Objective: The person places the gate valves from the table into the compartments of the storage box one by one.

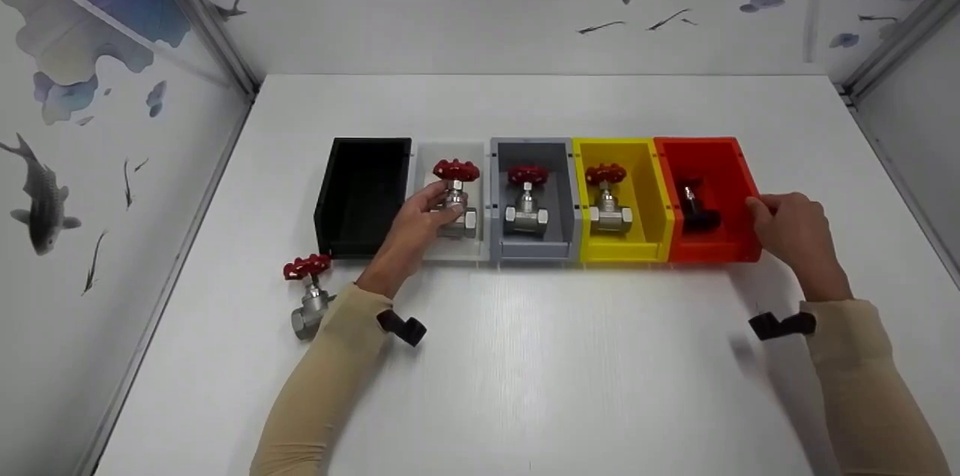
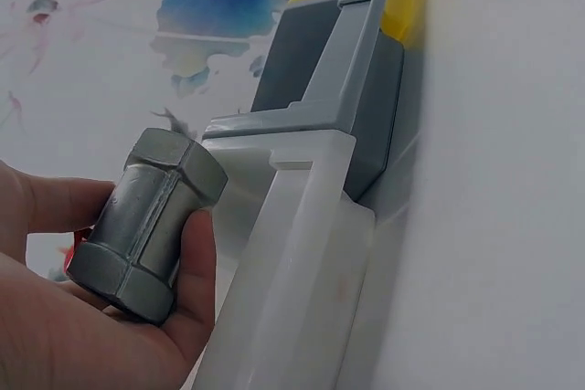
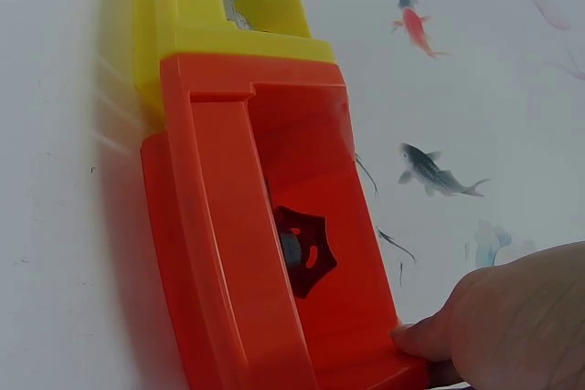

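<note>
A white table [image 1: 570, 356] spreads beneath everything, with a fish-painted back wall [image 1: 480, 25] behind it. Five bins stand side by side on it: black bin [image 1: 364, 191], white bin [image 1: 465, 251], gray bin [image 1: 534, 252], yellow bin [image 1: 624, 252] and red bin [image 1: 716, 249]. Two tan sleeves come in from the near edge; the left sleeve [image 1: 322, 378] partly covers a loose valve [image 1: 309, 303] on the table.

The right hand [image 1: 795, 228] pinches the red bin's outer rim, thumb on the edge. The left hand [image 1: 412, 232] has its thumb and fingers closed around the held valve [image 2: 151, 226], at the white bin's opening; whether the valve touches the bin, I cannot tell.

Valves number five: the held one, the loose one, and one each in the gray, yellow and red bins. The left wrist view shows the held valve's two hexagonal ends, while the head view shows its red handwheel plainly. In the red bin, the shadowed valve [image 1: 699, 217] looks dark from above; the right wrist view brings out its lobed handwheel [image 3: 315, 267].

Smallest are two black wrist devices [image 1: 403, 328], one at each cuff.
</note>
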`<state>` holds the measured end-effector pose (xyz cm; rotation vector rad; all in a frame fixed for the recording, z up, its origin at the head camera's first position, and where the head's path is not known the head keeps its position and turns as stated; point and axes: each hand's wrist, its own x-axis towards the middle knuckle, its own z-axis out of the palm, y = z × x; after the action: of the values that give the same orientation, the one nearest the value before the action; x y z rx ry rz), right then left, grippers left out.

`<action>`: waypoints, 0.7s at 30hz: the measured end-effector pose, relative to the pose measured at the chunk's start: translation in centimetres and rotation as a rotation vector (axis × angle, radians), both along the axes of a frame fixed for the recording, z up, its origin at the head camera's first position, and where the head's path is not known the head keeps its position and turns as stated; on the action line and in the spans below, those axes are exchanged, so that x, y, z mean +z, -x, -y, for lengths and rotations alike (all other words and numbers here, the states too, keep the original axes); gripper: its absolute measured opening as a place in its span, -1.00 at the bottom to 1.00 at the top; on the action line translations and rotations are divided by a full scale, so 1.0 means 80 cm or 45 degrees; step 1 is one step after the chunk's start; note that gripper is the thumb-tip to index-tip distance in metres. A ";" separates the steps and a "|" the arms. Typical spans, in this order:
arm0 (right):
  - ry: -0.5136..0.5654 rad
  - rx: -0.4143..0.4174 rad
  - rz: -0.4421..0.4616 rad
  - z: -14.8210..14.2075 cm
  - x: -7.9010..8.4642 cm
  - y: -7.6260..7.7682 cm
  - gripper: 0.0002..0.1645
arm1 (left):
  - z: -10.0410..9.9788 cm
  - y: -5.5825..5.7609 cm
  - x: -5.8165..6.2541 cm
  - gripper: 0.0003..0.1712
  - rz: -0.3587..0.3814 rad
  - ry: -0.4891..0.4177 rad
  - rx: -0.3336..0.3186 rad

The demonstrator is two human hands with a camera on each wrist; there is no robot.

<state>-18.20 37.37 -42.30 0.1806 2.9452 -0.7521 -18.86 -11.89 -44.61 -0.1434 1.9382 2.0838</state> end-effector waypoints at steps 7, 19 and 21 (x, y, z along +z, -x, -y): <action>0.001 -0.008 0.023 0.000 0.001 0.000 -0.34 | -0.003 0.006 0.000 -0.33 -0.015 -0.015 -0.014; 0.009 -0.017 0.020 0.000 0.000 0.000 -0.34 | -0.007 0.017 -0.003 -0.34 -0.009 0.031 0.006; 0.007 -0.017 0.011 0.000 0.000 0.001 -0.35 | -0.008 0.020 -0.004 -0.33 -0.003 0.038 0.018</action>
<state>-18.24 37.34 -42.29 0.2030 2.9363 -0.7590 -20.42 -11.22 -44.95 -0.1619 1.9755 2.0656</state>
